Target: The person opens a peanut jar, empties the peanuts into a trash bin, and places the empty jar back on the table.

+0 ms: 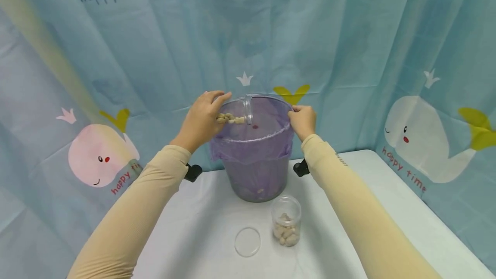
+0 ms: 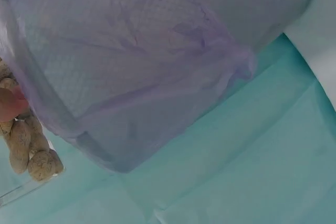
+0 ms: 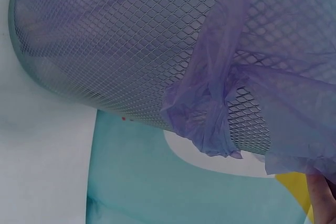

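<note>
My left hand [image 1: 202, 119] grips a clear jar [image 1: 248, 109] tipped on its side, its mouth pointing right over the bin. Unshelled peanuts [image 1: 231, 119] lie along the jar's lower wall; the left wrist view shows a fingertip against the jar beside the peanuts [image 2: 31, 148]. Below stands a wire mesh bin [image 3: 105, 40] lined with a purple plastic bag [image 1: 252, 147] folded over the rim. At the rim's right side, my right hand [image 1: 303, 120] pinches the bag's edge. Small pale bits show through the bag near the bin's bottom.
A second clear jar [image 1: 286, 214], partly filled with peanuts, stands on the white table [image 1: 209, 227] in front of the bin. Beside it lies a round clear lid [image 1: 248, 242]. A blue curtain [image 1: 186, 46] hangs behind and at both sides.
</note>
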{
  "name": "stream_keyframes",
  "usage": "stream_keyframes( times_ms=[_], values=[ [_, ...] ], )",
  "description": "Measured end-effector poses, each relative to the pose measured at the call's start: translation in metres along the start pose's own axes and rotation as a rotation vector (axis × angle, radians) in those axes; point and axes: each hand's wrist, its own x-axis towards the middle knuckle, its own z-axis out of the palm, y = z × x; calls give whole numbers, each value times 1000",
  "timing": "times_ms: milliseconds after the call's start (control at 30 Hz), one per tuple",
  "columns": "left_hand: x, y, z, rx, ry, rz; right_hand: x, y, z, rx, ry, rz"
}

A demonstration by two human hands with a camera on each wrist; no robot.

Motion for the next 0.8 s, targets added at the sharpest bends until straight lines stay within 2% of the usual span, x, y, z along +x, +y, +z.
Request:
stream_keyframes(
  times_ms=[100,233,300,367,467,533,600,700,800],
  values=[
    [-2,-1,1,4,-11,-5,0,-1,1,-2,-4,-4],
    [0,-4,-2,-5,97,-8,1,0,1,5,-3,-4],
    [0,-5,-3,-5,116,-4,0,0,2,16,-6,-1],
    [0,-6,-2,-1,86,-7,0,1,2,23,-11,3],
    [-3,-6,1,-1,-2,-3,-1,1,3,27,-20,6],
    [-5,-5,2,-9,-20,-7,-1,2,3,27,-25,11],
    [-6,-5,2,-13,10,-3,0,2,3,24,-26,15],
    [-4,-4,2,-17,99,-3,1,3,3,19,-21,15],
    [-2,-4,4,-18,110,11,2,3,2,11,-9,4]
  ],
)
